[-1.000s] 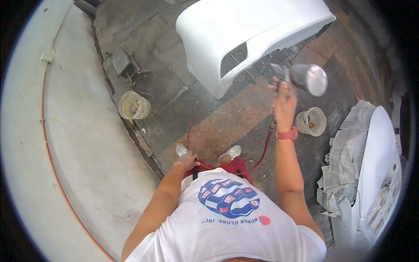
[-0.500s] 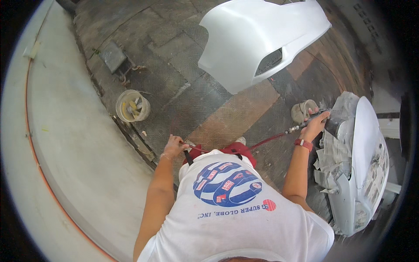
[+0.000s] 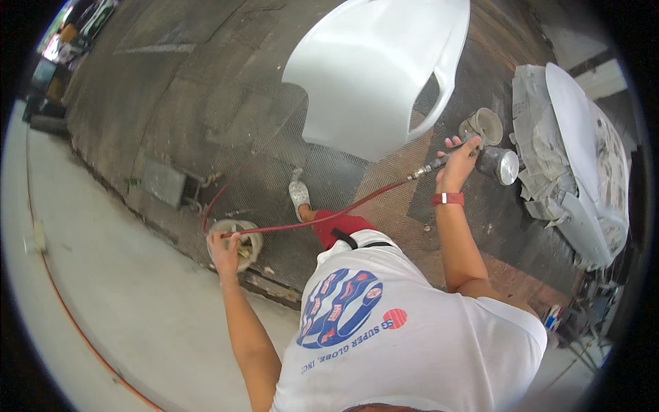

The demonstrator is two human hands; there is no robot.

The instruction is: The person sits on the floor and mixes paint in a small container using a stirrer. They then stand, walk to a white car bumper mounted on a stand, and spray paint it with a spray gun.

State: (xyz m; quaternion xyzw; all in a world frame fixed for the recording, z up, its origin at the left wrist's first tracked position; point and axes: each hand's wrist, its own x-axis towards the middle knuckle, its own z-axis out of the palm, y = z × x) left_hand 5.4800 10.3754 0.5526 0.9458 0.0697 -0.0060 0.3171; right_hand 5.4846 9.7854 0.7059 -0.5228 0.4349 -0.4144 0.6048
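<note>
My right hand (image 3: 454, 168) is wrapped round the grip of a spray gun (image 3: 497, 165), whose metal cup shows beyond my fingers. A red air hose (image 3: 350, 209) runs from the gun's fitting across my front to the left. There my left hand (image 3: 224, 253) is closed on the hose, above the rim of a bucket (image 3: 255, 242). Ahead lies a large white body panel (image 3: 364, 75) with an oval opening. On the right is another white panel (image 3: 573, 113), partly masked with paper (image 3: 539, 130).
A small pail (image 3: 486, 126) stands just beyond the spray gun. A grey box-like object (image 3: 163, 182) sits on the floor by the pale wall (image 3: 103, 275) at left. An orange line (image 3: 68, 309) runs along that wall. Various items stand at the lower right.
My body has turned left and stepped out with one foot. My left hand has carried the hose outward over the bucket, stretching it across. My right hand keeps the spray gun.
</note>
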